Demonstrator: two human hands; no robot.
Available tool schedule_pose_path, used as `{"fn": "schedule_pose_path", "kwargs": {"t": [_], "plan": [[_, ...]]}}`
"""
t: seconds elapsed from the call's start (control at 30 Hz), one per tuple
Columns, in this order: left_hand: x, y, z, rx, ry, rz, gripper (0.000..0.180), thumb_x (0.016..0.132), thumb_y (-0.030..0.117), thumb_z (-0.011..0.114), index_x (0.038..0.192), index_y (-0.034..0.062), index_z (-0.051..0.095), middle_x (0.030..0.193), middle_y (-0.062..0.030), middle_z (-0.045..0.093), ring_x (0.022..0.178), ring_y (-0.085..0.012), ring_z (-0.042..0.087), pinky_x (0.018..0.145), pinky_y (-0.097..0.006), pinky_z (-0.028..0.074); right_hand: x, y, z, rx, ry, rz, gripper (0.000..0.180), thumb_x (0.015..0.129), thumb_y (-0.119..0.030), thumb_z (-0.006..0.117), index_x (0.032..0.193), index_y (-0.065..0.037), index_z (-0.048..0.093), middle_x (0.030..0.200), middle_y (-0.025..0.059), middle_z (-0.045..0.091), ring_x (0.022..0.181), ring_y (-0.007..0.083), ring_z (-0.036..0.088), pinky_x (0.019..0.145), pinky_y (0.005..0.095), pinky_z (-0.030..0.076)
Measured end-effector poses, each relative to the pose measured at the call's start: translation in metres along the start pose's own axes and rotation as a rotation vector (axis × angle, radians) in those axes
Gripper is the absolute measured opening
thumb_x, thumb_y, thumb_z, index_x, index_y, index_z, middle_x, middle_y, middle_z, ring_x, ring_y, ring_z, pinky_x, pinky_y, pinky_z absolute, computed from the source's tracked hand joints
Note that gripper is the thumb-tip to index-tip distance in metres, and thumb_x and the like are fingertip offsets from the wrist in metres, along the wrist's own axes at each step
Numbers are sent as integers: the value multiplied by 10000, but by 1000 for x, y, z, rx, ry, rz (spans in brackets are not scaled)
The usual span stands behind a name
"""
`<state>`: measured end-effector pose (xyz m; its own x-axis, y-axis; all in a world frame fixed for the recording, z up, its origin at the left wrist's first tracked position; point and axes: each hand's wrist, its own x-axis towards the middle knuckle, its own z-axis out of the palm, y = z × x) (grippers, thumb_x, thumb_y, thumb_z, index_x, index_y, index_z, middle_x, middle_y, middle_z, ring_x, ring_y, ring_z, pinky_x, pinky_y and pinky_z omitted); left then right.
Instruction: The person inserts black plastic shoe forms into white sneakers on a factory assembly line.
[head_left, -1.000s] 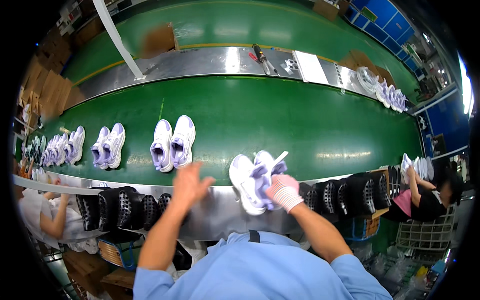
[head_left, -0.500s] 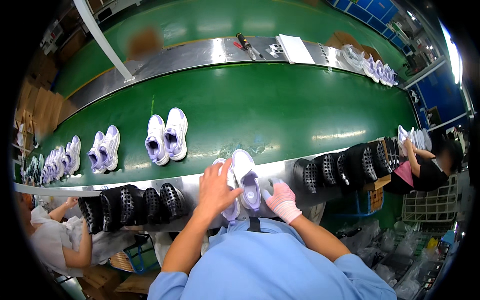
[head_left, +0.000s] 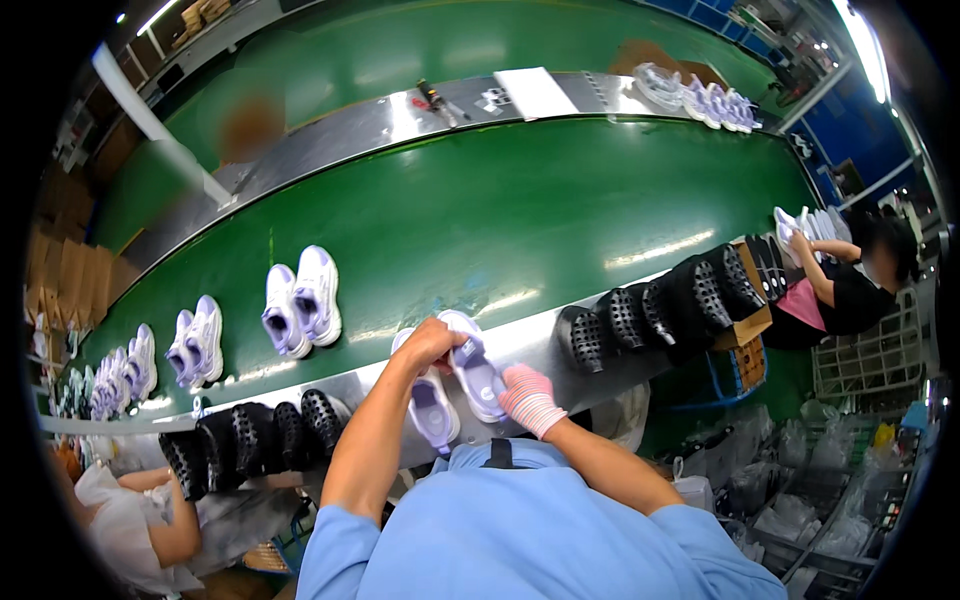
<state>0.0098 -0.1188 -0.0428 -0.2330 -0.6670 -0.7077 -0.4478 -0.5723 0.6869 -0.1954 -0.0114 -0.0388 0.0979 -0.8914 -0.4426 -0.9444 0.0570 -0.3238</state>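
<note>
Directly in front of me two white and lavender sneakers lie side by side at the near edge, toes pointing away. The right sneaker [head_left: 484, 388] shows its lavender lining and insole through the wide opening. My left hand [head_left: 432, 345] is closed at the front of that opening, its fingers pinching what looks like the tongue. At the same shoe's heel side, my right hand [head_left: 530, 400], in a pink-and-white striped glove, grips the collar; its fingertips are partly hidden. The left sneaker [head_left: 434, 412] sits under my left wrist, its toe mostly covered.
More sneaker pairs [head_left: 302, 302] stand leftward on the green belt [head_left: 420, 220]. Black perforated shoe forms line the metal ledge on both sides, left [head_left: 245, 440] and right [head_left: 655, 315]. A far ledge holds tools [head_left: 432, 100] and white paper [head_left: 537, 93]. Co-workers sit at both sides.
My left hand, earlier spread over the sneakers, has closed at the right one's opening. My gloved right hand has come in to that shoe's heel side. The whole view has shifted and tilted.
</note>
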Motion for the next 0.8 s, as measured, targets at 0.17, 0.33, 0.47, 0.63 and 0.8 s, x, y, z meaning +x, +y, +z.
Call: {"fn": "schedule_pose_path", "kwargs": {"t": [0.17, 0.33, 0.47, 0.63, 0.8], "plan": [[-33, -8, 12, 530, 143, 255, 394, 803, 268, 788, 1014, -53, 700, 958, -258, 736, 864, -366, 735, 778, -457, 579, -53, 39, -42, 290, 621, -190, 295, 881, -214, 720, 1107, -25, 700, 1037, 200, 691, 997, 388, 671, 888, 458, 545], [-87, 12, 38, 436, 594, 686, 393, 851, 120, 745, 1212, -1, 646, 1114, -217, 681, 1068, -399, 648, 950, -458, 507, -90, 150, -106, 40, 986, 232, 539, 871, -279, 778, 1291, 10, 602, 1240, 218, 626, 1140, 410, 577, 1019, 484, 470], [-97, 37, 57, 169, 470, 693, 230, 883, 70, 723, 1095, -16, 695, 1010, -199, 713, 917, -335, 709, 826, -400, 561, -65, 204, -99, -117, 886, 372, 590, 857, -308, 789, 1317, 3, 591, 1283, 223, 608, 1132, 421, 585, 998, 491, 491], [-100, 48, 84, 197, 385, 758, 145, 897, 48, 719, 1026, -17, 715, 938, -179, 722, 822, -311, 720, 760, -378, 574, -58, 227, -95, -90, 904, 298, 462, 853, -239, 785, 1229, -10, 644, 1210, 207, 638, 1114, 398, 599, 972, 480, 503], [-115, 66, 95, 440, 365, 933, 423, 834, 167, 816, 1216, 47, 679, 1208, -185, 672, 1114, -348, 648, 946, -444, 527, -105, 171, -149, -99, 1028, 21, 409, 816, -143, 810, 1163, 1, 648, 1111, 212, 654, 1015, 414, 621, 884, 484, 517]]}}
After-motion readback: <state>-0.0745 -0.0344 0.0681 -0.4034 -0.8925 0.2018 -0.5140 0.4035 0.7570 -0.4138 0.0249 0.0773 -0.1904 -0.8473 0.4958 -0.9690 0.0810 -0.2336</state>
